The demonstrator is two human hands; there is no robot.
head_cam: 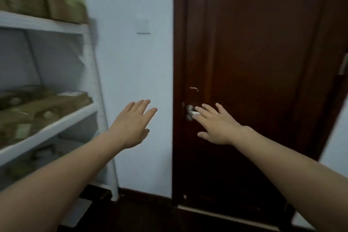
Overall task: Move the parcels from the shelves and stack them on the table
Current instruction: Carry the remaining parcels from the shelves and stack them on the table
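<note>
A white shelf unit (47,23) stands at the left, blurred. Brown cardboard parcels (62,6) sit on its upper shelf, and flatter brown parcels (54,106) lie on the middle shelf. A lower shelf holds more parcels, too blurred to make out. My left hand (131,125) reaches forward in front of the pale wall, fingers straight and apart, holding nothing, to the right of the shelf post. My right hand (216,125) is stretched out, palm down and empty, in front of the door handle. No table is in view.
A dark brown wooden door (263,52) fills the right half, with a metal handle (190,111) just beyond my right fingertips. A white wall switch (143,25) sits on the pale wall between shelf and door. Dark floor lies below.
</note>
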